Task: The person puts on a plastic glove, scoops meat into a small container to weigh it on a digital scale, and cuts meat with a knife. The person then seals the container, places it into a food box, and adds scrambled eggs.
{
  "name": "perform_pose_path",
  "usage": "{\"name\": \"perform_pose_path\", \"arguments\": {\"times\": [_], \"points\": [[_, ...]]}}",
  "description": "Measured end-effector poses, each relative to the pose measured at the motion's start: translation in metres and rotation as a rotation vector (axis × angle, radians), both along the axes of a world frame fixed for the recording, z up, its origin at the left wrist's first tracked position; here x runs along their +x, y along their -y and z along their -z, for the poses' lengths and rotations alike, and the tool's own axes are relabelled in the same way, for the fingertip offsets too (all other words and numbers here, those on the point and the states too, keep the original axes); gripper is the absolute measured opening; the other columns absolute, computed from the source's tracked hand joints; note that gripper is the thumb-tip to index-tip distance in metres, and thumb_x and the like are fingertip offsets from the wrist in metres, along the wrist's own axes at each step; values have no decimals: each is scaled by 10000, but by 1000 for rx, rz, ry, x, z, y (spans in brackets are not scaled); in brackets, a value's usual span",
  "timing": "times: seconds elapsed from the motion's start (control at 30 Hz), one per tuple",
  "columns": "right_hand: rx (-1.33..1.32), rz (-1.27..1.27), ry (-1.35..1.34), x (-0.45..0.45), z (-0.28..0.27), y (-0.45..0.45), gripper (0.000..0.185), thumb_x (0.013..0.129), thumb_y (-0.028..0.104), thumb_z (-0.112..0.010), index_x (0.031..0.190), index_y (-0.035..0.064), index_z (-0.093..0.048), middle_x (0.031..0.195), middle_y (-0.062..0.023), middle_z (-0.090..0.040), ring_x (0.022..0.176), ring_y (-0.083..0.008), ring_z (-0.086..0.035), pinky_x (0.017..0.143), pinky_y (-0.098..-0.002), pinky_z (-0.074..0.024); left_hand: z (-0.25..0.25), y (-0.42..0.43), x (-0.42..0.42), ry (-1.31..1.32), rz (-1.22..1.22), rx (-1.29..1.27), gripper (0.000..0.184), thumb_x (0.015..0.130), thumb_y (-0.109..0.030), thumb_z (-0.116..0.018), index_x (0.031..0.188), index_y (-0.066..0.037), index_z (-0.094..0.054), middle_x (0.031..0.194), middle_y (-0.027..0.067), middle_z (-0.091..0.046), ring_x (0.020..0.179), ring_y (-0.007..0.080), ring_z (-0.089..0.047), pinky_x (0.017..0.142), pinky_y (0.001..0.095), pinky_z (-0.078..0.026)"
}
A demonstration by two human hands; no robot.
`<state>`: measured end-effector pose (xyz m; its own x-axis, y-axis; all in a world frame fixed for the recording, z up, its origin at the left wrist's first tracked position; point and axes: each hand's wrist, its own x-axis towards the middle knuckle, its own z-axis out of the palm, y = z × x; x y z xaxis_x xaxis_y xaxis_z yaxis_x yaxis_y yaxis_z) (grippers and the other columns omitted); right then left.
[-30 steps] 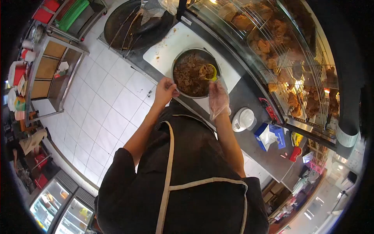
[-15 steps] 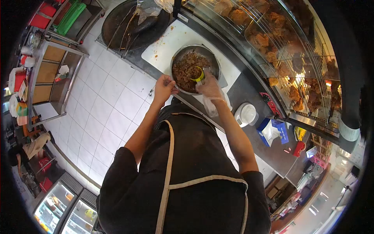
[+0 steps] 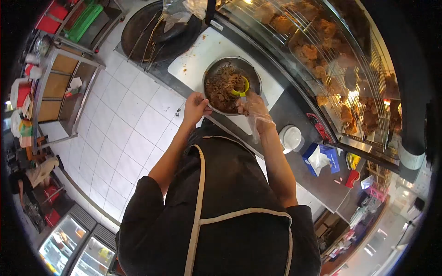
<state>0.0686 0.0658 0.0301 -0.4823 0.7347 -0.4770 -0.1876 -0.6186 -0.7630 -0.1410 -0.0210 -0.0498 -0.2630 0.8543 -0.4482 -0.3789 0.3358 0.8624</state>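
Note:
A round metal bowl (image 3: 252, 72) of shredded brown meat (image 3: 222, 87) rests on a white cutting board (image 3: 184, 68). My left hand (image 3: 196, 107) pinches the bowl's near left rim. In a clear plastic glove, my right hand (image 3: 256, 109) is closed on the handle of a yellow scoop (image 3: 247, 85) at the bowl's right side. The scoop's cup lies among the meat, its ring-shaped rim visible.
A dark round pan (image 3: 138, 34) with long sticks stands beyond the board. Along the right runs a glass case (image 3: 294, 60) of fried pieces. A white round container (image 3: 291, 138) and a blue box (image 3: 332, 158) sit on the counter.
My right hand and the scoop first moved left and down within the bowl, then back up and right. The left hand has stayed at the rim.

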Motion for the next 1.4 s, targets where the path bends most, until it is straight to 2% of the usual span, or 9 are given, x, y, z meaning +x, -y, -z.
{"name": "perform_pose_path", "arguments": {"times": [0.17,0.33,0.5,0.6,0.73,0.97,1.07,1.13,1.4], "points": [[-45,92,-33,1,-5,8,384,808,23,-644,1175,36,-531,805,-50,-589,624,-111,-536,531,-201,-429,1,-3,-2,48,4,-30,107,910,-51,-585,963,-71,-495,846,53,-587,700,188,-656,636,339,-595],[-2,96,175,0,21,18,311,829,25,-583,1136,34,-535,777,-57,-583,588,-110,-528,485,-205,-395,5,3,-1,68,25,-58,101,911,-61,-591,949,-78,-499,849,55,-589,697,188,-654,639,348,-596],[-104,113,227,-1,-1,22,91,846,67,-609,914,45,-553,764,-37,-574,611,-92,-499,529,-202,-391,12,-1,-7,37,22,-22,129,903,-85,-617,990,-75,-523,864,62,-597,727,180,-643,669,346,-591],[-159,220,-55,18,3,32,87,860,74,-602,920,52,-543,754,-18,-560,604,-87,-490,528,-201,-391,16,1,-5,-8,46,67,150,907,-122,-628,1016,-69,-540,878,67,-606,740,174,-637,692,343,-578],[-211,353,-66,60,-44,57,81,881,76,-587,928,50,-526,741,-12,-545,608,-87,-485,530,-202,-392,7,-2,-5,19,61,-16,107,911,-97,-618,947,-96,-518,837,39,-599,715,159,-636,686,324,-575],[-164,555,222,200,-61,122,158,909,81,-585,1037,59,-495,817,-41,-554,689,-109,-545,538,-215,-435,8,-2,-6,9,62,-66,150,905,-109,-633,1006,-79,-527,892,51,-606,749,150,-624,678,308,-557],[-170,676,235,239,-71,133,175,907,57,-576,1053,74,-481,805,-41,-548,698,-114,-545,531,-219,-432,2,-2,1,-309,-86,-46,259,895,-116,-646,1110,-47,-519,993,74,-571,855,146,-567,760,299,-509],[-161,713,169,260,-61,139,199,897,49,-584,1070,73,-489,798,-38,-547,693,-115,-545,536,-220,-432,-2,-8,4,-604,-267,260,349,888,-122,-651,1182,-17,-494,1059,85,-525,950,152,-492,845,299,-443],[-34,722,424,269,-29,135,364,854,-12,-544,1208,-19,-462,805,-80,-584,658,-128,-542,554,-226,-443,-36,-31,30,-629,-346,211,327,889,-81,-613,1178,-2,-484,1133,88,-503,1020,170,-483,896,306,-406]]}}
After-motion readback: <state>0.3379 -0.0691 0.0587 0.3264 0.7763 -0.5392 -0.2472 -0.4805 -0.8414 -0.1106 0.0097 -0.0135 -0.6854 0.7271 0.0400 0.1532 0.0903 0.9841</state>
